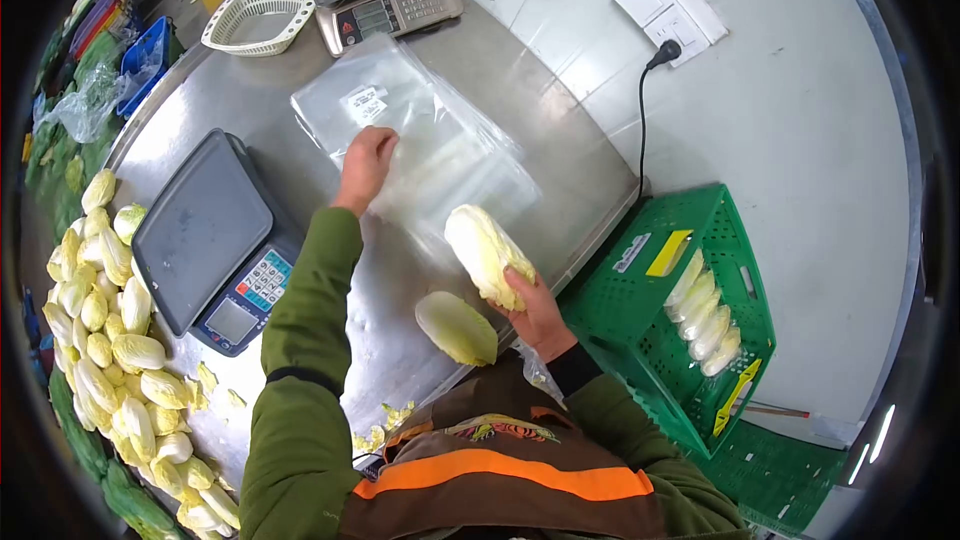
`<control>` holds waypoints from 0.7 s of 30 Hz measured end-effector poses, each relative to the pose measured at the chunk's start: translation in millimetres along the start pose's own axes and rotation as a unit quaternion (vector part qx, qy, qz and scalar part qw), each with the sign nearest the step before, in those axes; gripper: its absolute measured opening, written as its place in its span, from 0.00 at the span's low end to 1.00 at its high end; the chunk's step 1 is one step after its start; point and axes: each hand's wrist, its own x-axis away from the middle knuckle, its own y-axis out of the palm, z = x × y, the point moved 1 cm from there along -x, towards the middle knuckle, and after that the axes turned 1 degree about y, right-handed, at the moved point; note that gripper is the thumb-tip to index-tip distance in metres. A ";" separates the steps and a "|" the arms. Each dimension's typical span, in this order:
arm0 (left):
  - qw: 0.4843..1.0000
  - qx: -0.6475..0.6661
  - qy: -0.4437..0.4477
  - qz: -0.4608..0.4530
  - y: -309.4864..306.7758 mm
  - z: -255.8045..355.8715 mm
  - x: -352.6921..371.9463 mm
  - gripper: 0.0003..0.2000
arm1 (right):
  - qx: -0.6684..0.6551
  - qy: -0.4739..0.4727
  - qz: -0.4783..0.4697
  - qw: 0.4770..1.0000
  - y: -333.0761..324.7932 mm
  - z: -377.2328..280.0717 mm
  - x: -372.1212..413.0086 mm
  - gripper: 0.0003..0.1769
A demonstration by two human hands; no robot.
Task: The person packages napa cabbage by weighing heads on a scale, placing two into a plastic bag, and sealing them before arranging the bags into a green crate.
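My right hand [537,316] is wrapped round the lower end of a pale yellow napa cabbage [482,252], held tilted above the steel table. My left hand [367,168] reaches over a stack of clear plastic bags [430,105], its fingertips pinched together on the film of the top bag. A printed white label [364,103] shows near the far end of the stack. Just below the held cabbage, a loose cabbage leaf [457,329] lies on the table near my apron.
A digital scale [205,230] stands left, beside a heap of small napa cabbages [110,340]. Another scale [390,10] and a white plastic basket [258,18] sit at the back. At right, a green crate [650,310] holds several bagged cabbages [705,315]. A black power cord [641,120] hangs along the wall.
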 end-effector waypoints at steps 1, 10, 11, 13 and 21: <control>1.000 -0.003 0.000 -0.006 -11.4 21.0 4.7 0.05 | -0.003 -0.017 -0.037 0.999 3.0 -3.1 0.5 0.26; 0.987 0.119 -0.023 -0.101 -72.2 144.0 134.2 0.03 | 0.146 -0.191 -0.122 0.963 51.0 43.7 16.1 0.37; 0.982 0.122 -0.038 -0.138 -80.3 154.9 145.2 0.03 | 0.188 -0.221 -0.134 0.947 50.8 50.5 17.4 0.39; 0.957 0.191 -0.061 -0.211 -93.6 171.9 161.2 0.03 | 0.150 -0.226 -0.143 0.952 55.8 73.8 10.7 0.40; 0.987 0.048 -0.087 -0.124 -154.1 182.8 260.8 0.08 | 0.250 -0.236 -0.122 0.931 112.1 140.4 -5.3 0.42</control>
